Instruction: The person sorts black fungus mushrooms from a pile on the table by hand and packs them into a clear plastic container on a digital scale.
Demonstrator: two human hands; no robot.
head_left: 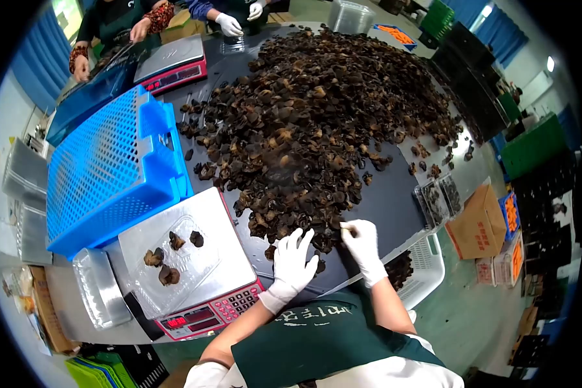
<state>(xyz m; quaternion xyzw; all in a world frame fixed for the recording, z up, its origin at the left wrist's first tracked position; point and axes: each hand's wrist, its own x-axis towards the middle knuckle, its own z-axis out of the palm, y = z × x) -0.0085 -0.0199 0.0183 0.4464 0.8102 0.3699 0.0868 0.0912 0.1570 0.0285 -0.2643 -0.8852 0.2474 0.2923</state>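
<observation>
A big heap of dark brown wood ear mushrooms point(304, 123) covers the dark tabletop before me. At its near edge lies my left hand point(293, 262) in a white glove, fingers spread, touching a few pieces. My right hand point(363, 246), also gloved, is just to the right with thumb and fingers pinched together; what sits between the tips is too small to make out. To the left, a scale point(236, 307) with a red keypad bears an open clear plastic box point(204, 268). Several mushroom pieces point(169, 275) lie in the box.
A blue perforated crate point(97, 168) stands behind the scale, beside stacked clear trays point(100, 288). Across the table are a second scale point(171, 61) and two people with visible hands. At right are a white basket point(427, 271), filled clear boxes point(438, 200) and a cardboard carton point(477, 223).
</observation>
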